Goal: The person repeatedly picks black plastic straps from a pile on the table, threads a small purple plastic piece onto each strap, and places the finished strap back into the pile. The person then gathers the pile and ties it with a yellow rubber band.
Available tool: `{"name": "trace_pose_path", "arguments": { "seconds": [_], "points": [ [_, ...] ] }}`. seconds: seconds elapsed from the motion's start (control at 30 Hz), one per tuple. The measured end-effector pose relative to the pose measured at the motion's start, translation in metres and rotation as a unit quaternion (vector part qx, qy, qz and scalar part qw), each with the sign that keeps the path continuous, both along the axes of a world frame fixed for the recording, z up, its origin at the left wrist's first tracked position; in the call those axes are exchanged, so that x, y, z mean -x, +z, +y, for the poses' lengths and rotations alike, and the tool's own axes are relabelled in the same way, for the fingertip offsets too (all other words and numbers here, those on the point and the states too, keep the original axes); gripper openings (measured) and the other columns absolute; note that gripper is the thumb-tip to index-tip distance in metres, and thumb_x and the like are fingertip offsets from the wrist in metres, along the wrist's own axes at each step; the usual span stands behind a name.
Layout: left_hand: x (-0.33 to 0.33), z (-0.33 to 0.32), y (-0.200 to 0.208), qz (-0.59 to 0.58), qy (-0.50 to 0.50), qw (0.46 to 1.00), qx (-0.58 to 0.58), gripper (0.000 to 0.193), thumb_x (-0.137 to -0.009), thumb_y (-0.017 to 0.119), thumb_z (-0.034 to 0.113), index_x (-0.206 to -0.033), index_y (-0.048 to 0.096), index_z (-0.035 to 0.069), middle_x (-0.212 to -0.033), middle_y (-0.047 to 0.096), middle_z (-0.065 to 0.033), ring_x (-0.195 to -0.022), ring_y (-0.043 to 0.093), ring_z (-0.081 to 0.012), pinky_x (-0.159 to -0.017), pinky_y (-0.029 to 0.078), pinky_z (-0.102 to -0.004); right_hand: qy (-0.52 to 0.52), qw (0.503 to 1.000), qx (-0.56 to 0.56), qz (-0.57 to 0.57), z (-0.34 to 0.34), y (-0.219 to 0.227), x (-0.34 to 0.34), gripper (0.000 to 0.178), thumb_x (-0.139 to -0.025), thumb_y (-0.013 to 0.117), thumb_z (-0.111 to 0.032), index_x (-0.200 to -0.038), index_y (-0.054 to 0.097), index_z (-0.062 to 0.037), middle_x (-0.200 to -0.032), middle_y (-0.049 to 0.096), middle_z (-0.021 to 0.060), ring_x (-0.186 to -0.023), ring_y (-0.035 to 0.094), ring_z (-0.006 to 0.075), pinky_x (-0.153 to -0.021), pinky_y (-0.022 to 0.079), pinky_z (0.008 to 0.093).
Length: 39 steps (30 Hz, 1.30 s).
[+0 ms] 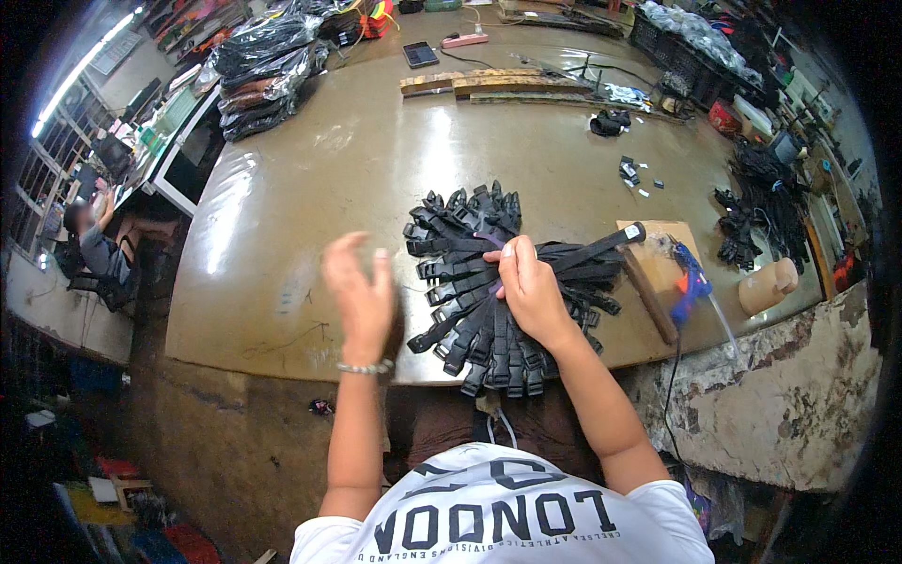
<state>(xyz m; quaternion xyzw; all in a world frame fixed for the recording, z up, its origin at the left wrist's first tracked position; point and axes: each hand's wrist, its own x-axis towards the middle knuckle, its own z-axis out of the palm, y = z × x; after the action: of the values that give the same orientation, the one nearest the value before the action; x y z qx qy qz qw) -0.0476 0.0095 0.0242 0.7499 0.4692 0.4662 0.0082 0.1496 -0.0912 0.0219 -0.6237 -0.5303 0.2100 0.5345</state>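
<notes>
A bundle of black webbing straps with plastic buckles (451,324) lies fanned out in a ring at the near edge of the table. At its middle my right hand (531,291) is closed, thumb and fingers gripping the straps where they gather; a bit of purple shows beside the fingertips. One strap (601,246) with a pale end sticks out to the right. My left hand (360,296) is raised to the left of the bundle, fingers apart and slightly blurred, holding nothing.
On the right lie a blue glue gun (692,282) with a cord, a cardboard piece (672,235), a wooden bar (648,291), a tan roll (768,285) and more black straps (775,207). Wooden planks (507,83) and plastic-wrapped stacks (268,70) are farther back. Someone (105,252) sits at left.
</notes>
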Motion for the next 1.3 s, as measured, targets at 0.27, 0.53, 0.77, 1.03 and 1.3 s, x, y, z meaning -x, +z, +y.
{"name": "trace_pose_path", "arguments": {
  "seconds": [0.27,0.53,0.77,1.03,1.3],
  "points": [
    [-0.032,-0.025,-0.003,0.181,-0.188,0.934,0.246,0.029,-0.092,0.061,0.031,-0.091,0.067,0.003,-0.092,0.063,-0.0158,-0.091,0.060,-0.0343,-0.085,0.046,-0.0452,-0.021,0.994,0.060,-0.091,-0.001,-0.005,-0.001,0.017,-0.100,0.047,-0.016,-0.096,0.047,0.0013,-0.091,0.069,0.0215,-0.080,0.069,0.0364,-0.069,0.052,0.0412],
    [-0.037,-0.024,0.003,0.145,-0.256,0.905,0.307,0.032,-0.085,0.069,0.026,-0.108,0.071,0.004,-0.086,0.062,-0.0155,-0.086,0.061,-0.0317,-0.080,0.049,-0.0415,-0.001,0.999,0.029,0.013,0.001,-0.002,-0.006,0.020,-0.091,0.060,-0.017,-0.089,0.054,0.0021,-0.073,0.063,0.0230,-0.065,0.065,0.0388,-0.060,0.051,0.0427],
    [-0.036,-0.026,-0.008,0.112,-0.177,0.928,0.307,0.035,-0.074,0.080,0.024,-0.102,0.072,0.005,-0.084,0.061,-0.0122,-0.084,0.061,-0.0280,-0.078,0.049,-0.0394,-0.009,0.989,0.091,-0.117,0.001,0.010,-0.009,0.023,-0.086,0.064,-0.017,-0.078,0.059,0.0040,-0.066,0.062,0.0158,-0.056,0.059,0.0195,-0.056,0.047,0.0335],
    [-0.036,-0.029,-0.011,0.072,-0.188,0.942,0.271,0.028,-0.070,0.082,0.021,-0.088,0.071,0.004,-0.085,0.067,-0.0101,-0.081,0.063,-0.0266,-0.076,0.050,-0.0385,-0.009,0.985,0.127,-0.117,0.007,0.009,-0.010,0.029,-0.082,0.065,-0.023,-0.072,0.063,0.0033,-0.069,0.063,0.0225,-0.066,0.064,0.0395,-0.066,0.052,0.0441],
    [-0.034,-0.029,-0.013,0.110,-0.196,0.935,0.273,0.042,-0.072,0.081,0.026,-0.110,0.073,0.010,-0.081,0.064,-0.0103,-0.078,0.062,-0.0271,-0.073,0.049,-0.0390,-0.012,0.972,0.126,-0.199,0.011,0.010,-0.010,0.029,-0.086,0.064,-0.024,-0.075,0.064,0.0031,-0.063,0.063,0.0183,-0.058,0.065,0.0283,-0.061,0.052,0.0383]
  ]
}}
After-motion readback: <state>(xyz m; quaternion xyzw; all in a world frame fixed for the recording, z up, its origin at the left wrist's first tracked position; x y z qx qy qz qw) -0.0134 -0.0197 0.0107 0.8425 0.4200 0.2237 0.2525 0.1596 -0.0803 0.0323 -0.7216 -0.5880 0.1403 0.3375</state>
